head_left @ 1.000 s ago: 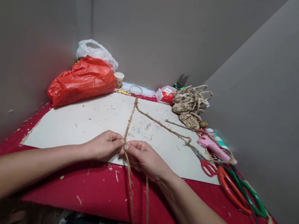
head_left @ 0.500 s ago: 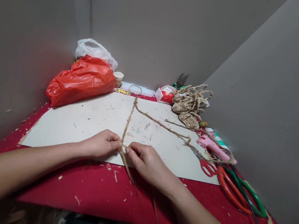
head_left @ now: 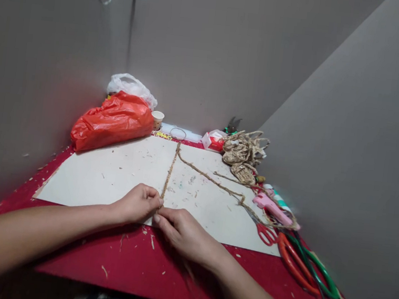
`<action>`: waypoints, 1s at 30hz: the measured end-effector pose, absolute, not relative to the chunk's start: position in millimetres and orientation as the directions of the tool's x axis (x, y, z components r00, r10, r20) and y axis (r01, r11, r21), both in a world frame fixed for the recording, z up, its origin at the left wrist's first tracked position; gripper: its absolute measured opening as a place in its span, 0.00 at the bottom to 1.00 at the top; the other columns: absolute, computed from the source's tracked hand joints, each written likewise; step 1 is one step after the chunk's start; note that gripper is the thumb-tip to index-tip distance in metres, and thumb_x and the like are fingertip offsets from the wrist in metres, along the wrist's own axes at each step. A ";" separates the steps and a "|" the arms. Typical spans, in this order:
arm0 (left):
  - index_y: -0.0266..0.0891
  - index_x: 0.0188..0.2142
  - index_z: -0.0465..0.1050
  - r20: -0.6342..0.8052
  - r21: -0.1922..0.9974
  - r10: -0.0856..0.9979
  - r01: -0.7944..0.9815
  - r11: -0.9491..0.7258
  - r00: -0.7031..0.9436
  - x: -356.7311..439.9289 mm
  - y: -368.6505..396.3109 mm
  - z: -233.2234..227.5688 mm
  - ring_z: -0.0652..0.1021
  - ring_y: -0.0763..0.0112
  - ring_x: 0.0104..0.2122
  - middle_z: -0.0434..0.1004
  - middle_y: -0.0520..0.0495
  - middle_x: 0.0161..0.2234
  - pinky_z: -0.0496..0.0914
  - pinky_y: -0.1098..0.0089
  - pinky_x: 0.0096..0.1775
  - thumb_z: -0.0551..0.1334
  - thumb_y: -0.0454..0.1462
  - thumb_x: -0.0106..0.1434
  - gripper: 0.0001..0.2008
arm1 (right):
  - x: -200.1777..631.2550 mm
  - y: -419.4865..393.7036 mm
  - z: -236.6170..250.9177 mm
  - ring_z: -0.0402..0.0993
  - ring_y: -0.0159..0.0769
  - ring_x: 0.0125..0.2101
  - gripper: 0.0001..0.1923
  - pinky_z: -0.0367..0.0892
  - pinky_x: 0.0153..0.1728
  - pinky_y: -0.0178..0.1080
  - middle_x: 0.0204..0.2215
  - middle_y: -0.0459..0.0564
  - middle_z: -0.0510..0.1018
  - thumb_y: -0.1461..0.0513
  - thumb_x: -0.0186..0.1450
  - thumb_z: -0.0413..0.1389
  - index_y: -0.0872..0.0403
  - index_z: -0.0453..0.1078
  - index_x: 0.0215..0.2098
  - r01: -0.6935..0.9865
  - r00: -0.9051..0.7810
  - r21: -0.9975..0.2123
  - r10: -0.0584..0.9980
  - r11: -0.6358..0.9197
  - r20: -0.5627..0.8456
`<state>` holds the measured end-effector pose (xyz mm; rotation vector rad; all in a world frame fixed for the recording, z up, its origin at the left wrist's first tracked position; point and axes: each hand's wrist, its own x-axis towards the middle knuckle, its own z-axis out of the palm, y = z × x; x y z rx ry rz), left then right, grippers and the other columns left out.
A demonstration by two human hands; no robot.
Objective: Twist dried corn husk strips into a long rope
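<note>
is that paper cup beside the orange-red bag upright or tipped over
Upright: the cup stands mouth up, narrowing downward.

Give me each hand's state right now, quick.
Left hand: closed, pinching the brown cord.
Right hand: closed, at the same cord just nearer the camera; exactly what it pinches is hidden.

A sheet [head_left: 98, 186] lies on the counter [head_left: 124, 266]; a cord [head_left: 170, 175] runs down its middle to the left hand [head_left: 138, 203] and right hand [head_left: 184, 234] at its near edge; behind left, a bag [head_left: 114, 123] beside a cup [head_left: 157, 118]; behind right, a rope bundle [head_left: 239, 149]; scissors [head_left: 266, 235] at right.
</note>
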<state>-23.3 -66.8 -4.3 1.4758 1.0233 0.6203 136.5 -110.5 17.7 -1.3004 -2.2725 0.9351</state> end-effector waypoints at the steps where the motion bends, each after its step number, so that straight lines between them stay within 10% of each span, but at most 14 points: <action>1: 0.36 0.19 0.61 -0.144 0.973 0.871 0.229 0.037 0.470 -23.6 -65.1 -5.1 0.55 0.80 0.18 0.56 0.57 0.16 0.50 0.75 0.22 0.56 0.46 0.53 0.16 | 139.9 -107.2 24.5 0.61 0.28 0.21 0.17 0.56 0.23 0.30 0.18 0.44 0.68 0.58 0.66 0.44 0.55 0.63 0.23 0.613 -0.483 -0.723 0.875 0.318 -0.024; 8: 0.38 0.19 0.55 0.121 0.886 0.912 0.372 -0.277 0.391 -27.8 -42.3 -11.3 0.57 0.77 0.22 0.50 0.56 0.18 0.52 0.74 0.26 0.52 0.42 0.57 0.14 | 175.9 -10.3 46.2 0.69 0.29 0.20 0.14 0.59 0.23 0.31 0.24 0.47 0.75 0.55 0.61 0.48 0.55 0.70 0.30 0.788 0.031 -0.616 0.999 0.004 0.045; 17: 0.39 0.24 0.64 0.196 0.642 0.847 0.588 -0.492 0.494 -30.7 -46.1 -21.9 0.67 0.72 0.25 0.67 0.50 0.22 0.57 0.72 0.30 0.49 0.38 0.60 0.11 | 160.1 126.0 8.3 0.73 0.44 0.32 0.08 0.62 0.32 0.39 0.26 0.56 0.77 0.59 0.51 0.58 0.58 0.72 0.24 0.838 0.279 -0.501 0.959 -0.219 0.047; 30: 0.39 0.22 0.57 0.213 0.745 0.873 0.506 -0.435 0.438 -32.6 -41.7 -21.4 0.64 0.74 0.24 0.61 0.53 0.20 0.57 0.73 0.29 0.50 0.38 0.61 0.12 | 162.7 119.0 30.4 0.71 0.34 0.23 0.13 0.60 0.19 0.32 0.23 0.47 0.73 0.54 0.53 0.53 0.53 0.60 0.29 0.366 0.225 -0.920 0.945 0.142 0.235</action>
